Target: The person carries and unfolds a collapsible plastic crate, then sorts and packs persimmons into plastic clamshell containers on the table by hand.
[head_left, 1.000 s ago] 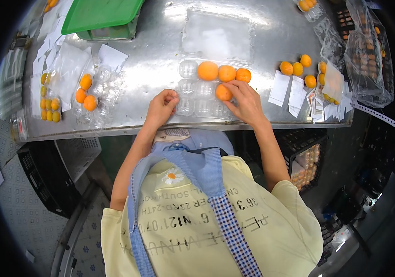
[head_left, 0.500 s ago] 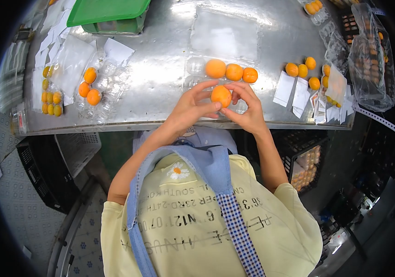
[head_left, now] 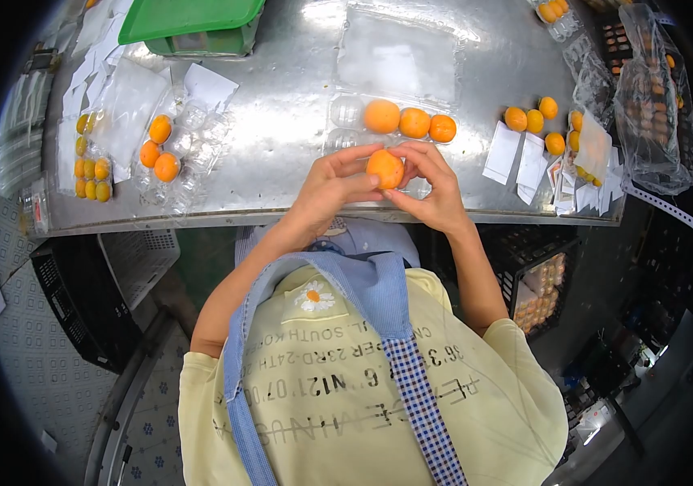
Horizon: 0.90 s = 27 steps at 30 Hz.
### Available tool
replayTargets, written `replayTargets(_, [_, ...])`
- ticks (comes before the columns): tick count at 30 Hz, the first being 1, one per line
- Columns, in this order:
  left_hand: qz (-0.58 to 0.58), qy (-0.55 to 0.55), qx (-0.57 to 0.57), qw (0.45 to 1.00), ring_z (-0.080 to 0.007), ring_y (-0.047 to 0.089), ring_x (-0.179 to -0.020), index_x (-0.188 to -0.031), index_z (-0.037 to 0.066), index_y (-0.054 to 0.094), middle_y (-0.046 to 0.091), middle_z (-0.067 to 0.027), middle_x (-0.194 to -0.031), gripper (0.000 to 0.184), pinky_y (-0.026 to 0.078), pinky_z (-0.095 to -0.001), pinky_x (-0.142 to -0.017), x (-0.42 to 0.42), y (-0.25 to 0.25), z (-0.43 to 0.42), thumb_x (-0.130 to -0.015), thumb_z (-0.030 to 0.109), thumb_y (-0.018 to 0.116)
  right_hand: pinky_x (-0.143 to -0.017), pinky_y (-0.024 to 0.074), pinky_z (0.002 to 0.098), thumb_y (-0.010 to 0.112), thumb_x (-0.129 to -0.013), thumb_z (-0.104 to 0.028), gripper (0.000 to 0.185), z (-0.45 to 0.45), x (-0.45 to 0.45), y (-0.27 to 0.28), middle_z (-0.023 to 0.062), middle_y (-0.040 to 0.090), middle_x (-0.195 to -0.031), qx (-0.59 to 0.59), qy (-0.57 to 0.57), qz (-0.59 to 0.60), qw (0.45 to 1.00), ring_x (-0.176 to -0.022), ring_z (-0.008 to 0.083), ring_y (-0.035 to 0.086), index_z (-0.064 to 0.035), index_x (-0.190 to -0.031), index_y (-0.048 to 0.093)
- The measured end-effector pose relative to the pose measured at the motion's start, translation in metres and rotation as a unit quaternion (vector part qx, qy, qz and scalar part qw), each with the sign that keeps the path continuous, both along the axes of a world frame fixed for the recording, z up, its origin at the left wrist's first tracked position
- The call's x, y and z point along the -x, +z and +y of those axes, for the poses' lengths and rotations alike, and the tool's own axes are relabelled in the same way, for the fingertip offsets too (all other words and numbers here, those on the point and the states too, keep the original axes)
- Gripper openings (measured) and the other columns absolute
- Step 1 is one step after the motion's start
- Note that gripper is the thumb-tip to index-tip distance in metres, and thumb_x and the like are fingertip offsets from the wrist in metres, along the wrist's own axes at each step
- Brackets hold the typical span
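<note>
An orange point(head_left: 385, 169) is held up over the near edge of the metal table, between both hands. My left hand point(head_left: 329, 191) grips it from the left, its thumb on the near side. From the right, my right hand point(head_left: 437, 193) closes on the same fruit with thumb and fingers. Just beyond the hands lies a clear plastic tray point(head_left: 345, 113) with cups. Three oranges point(head_left: 414, 123) sit in a row along its far side. The hands and the held orange cover part of the tray's near side.
Left on the metal table point(head_left: 282, 138) are a filled fruit pack point(head_left: 91, 170), a clear tray with three oranges point(head_left: 166, 168) and paper sheets. A green-lidded box point(head_left: 193, 24) stands behind. At right are several oranges point(head_left: 534, 121), white slips point(head_left: 501, 154) and plastic packs. Crates point(head_left: 537, 283) stand below.
The held orange has shifted slightly left and looks turned a little between my fingers. Both hands still hold it. The tray's oranges stay in their row.
</note>
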<state>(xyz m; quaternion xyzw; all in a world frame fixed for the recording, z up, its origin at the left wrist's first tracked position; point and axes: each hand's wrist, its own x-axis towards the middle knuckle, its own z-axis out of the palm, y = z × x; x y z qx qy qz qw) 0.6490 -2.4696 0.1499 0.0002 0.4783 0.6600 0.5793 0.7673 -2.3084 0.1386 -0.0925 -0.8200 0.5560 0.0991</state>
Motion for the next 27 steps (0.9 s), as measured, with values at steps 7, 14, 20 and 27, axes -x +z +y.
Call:
replayTargets(7, [0.018, -0.003, 0.017, 1.0, -0.0193, 0.061, -0.101, -0.129, 0.002, 0.049, 0.06, -0.0126, -0.116, 0.048, 0.055, -0.03, -0.083, -0.001, -0.001, -0.001, -0.082, -0.003, 0.055, -0.087, 0.0471, 0.0328, 0.075, -0.066, -0.006, 0.052, -0.003, 0.001, 0.0, 0.0126, 0.055, -0.113, -0.005, 0.004, -0.009, 1.0, -0.104, 0.0261, 0.056, -0.0043, -0.115, 0.058])
replayTargets(14, [0.017, -0.007, 0.029, 0.999, -0.0205, 0.061, -0.102, -0.131, 0.0, 0.047, 0.057, -0.015, -0.12, 0.049, 0.055, -0.0289, -0.084, 0.0, 0.0, -0.002, -0.083, -0.007, 0.052, -0.088, 0.0467, 0.0327, 0.076, -0.066, -0.006, 0.054, -0.004, 0.0, -0.007, 0.0128, 0.055, -0.113, 0.006, 0.007, -0.027, 1.0, -0.104, 0.0266, 0.057, -0.0058, -0.117, 0.06])
replayTargets(20, [0.008, -0.021, 0.039, 0.999, -0.0221, 0.061, -0.104, -0.133, -0.002, 0.043, 0.054, -0.0173, -0.123, 0.051, 0.054, -0.0287, -0.085, 0.001, 0.004, -0.002, -0.083, -0.009, 0.051, -0.079, 0.0547, 0.0272, 0.074, -0.068, 0.001, 0.053, -0.001, 0.0, -0.01, 0.0098, 0.049, -0.117, 0.022, 0.037, -0.038, 0.998, -0.104, 0.0191, 0.056, -0.0013, -0.119, 0.058])
replayTargets(27, [0.009, -0.016, 0.035, 0.999, -0.0205, 0.06, -0.105, -0.135, -0.004, 0.039, 0.052, -0.0175, -0.126, 0.054, 0.053, -0.0275, -0.088, -0.001, 0.005, 0.0, -0.082, -0.01, 0.051, -0.078, 0.0556, 0.0264, 0.073, -0.07, 0.001, 0.055, 0.002, 0.002, -0.01, 0.0093, 0.048, -0.12, 0.134, 0.018, -0.044, 0.99, -0.106, 0.0181, 0.053, -0.0029, -0.122, 0.056])
